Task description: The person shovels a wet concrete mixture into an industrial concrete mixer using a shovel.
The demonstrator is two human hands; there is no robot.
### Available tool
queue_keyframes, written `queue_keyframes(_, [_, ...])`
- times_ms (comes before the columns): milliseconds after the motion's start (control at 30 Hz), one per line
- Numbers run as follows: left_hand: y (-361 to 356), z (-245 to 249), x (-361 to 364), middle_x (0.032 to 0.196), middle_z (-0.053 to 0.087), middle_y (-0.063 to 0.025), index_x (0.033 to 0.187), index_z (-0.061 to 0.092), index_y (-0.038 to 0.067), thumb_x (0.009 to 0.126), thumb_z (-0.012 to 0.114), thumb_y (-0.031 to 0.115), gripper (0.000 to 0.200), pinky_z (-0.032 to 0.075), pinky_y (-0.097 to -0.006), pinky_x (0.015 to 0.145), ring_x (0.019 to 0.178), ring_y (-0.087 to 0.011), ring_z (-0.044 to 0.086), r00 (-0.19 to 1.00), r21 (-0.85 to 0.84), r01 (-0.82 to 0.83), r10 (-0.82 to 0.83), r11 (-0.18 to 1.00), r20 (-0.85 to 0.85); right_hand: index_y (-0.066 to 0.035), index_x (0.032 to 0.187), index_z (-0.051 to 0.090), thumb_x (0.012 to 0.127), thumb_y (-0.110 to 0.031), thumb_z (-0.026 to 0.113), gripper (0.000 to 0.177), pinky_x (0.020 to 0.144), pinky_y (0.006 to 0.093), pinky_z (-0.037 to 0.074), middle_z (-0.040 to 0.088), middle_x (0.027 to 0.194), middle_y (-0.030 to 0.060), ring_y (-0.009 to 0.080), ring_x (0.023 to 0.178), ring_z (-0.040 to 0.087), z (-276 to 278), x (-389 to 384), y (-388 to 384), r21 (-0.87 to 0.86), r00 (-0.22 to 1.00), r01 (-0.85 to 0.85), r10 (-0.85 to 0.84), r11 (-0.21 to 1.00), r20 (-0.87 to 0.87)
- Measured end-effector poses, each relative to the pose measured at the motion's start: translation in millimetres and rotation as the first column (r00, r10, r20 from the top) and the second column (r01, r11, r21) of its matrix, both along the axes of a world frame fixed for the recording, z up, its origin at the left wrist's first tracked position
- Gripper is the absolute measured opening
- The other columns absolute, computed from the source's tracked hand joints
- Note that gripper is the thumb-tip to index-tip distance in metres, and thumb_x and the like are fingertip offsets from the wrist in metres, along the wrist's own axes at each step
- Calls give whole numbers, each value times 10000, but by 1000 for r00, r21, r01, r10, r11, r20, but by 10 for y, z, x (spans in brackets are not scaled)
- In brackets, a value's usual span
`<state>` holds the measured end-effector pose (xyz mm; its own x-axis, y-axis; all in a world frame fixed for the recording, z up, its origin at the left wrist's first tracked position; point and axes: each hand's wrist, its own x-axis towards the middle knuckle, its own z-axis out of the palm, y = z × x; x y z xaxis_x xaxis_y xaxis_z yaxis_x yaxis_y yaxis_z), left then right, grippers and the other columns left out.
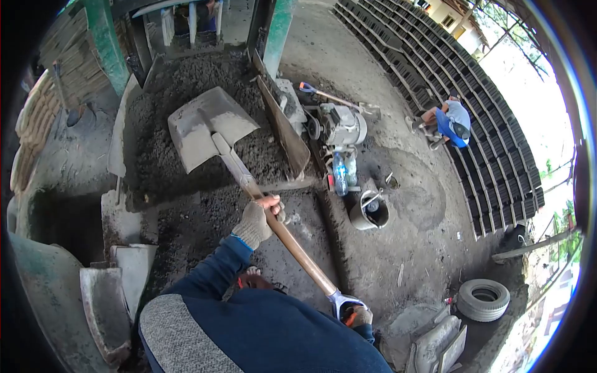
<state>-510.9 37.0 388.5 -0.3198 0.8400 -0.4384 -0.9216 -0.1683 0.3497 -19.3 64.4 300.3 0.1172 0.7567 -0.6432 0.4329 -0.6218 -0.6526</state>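
A shovel [298, 252] with a wooden shaft stretches diagonally across the view. My left hand [254, 225], in a grey knit glove with bare fingertips, is wrapped round the shaft below the blade. At the near end, my right hand [359, 318] grips the D-shaped handle, partly hidden by it and by my sleeve. The broad grey blade [211, 124] is over a heap of dark, damp mix [193, 71], its upper face carrying no load. Boards and metal sheets [283, 121] wall in the heap, between green posts [106, 43].
Right of the heap stands a motor [341, 124], with water bottles [340, 174] and a bucket [369, 210] nearby. Another shovel [333, 96] lies behind it. A person [453, 121] crouches by long racks of dark tiles [497, 143]. A tyre [483, 299] lies lower right.
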Motion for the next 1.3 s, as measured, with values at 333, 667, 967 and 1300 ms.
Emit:
queue_keyframes(333, [-409, -353, 1915, 752, 549, -65, 749, 552, 48, 868, 653, 115, 170, 504, -435, 817, 743, -228, 563, 948, 130, 315, -318, 940, 0, -43, 1025, 697, 911, -408, 627, 388, 758, 368, 488, 706, 929, 125, 219, 844, 649, -176, 1704, -762, -118, 819, -566, 573, 816, 33])
queue_keyframes(667, [-477, -285, 2722, 732, 529, -65, 732, 517, 91, 857, 615, 110, 160, 468, -465, 822, 724, -243, 555, 940, 5, 311, -308, 950, 148, -49, 903, 651, 846, -241, 655, 200, 582, 385, 525, 630, 733, 87, 228, 610, 599, 531, 3095, -1393, -270, 816, 402, -476, 875, -327])
queue_keyframes(967, [-133, -397, 1707, 618, 482, -74, 665, 491, 82, 705, 591, 91, 108, 449, -486, 614, 525, -264, 496, 994, 68, 107, -107, 992, -15, 54, 902, 638, 763, -160, 586, 261, 484, 346, 516, 622, 641, 124, 244, 512, 599, 672, 1703, -1322, -193, 785, 256, -320, 947, -530])
queue_keyframes(1300, [690, -262, -1132, 645, 496, -78, 662, 479, 93, 698, 570, 133, 106, 446, -438, 517, 482, -229, 476, 940, -78, -85, 53, 993, -336, 7, 961, 606, 864, -182, 688, 228, 615, 308, 511, 635, 786, 75, 156, 685, 608, 481, -1283, -617, 103, 771, 59, 20, 993, -636])
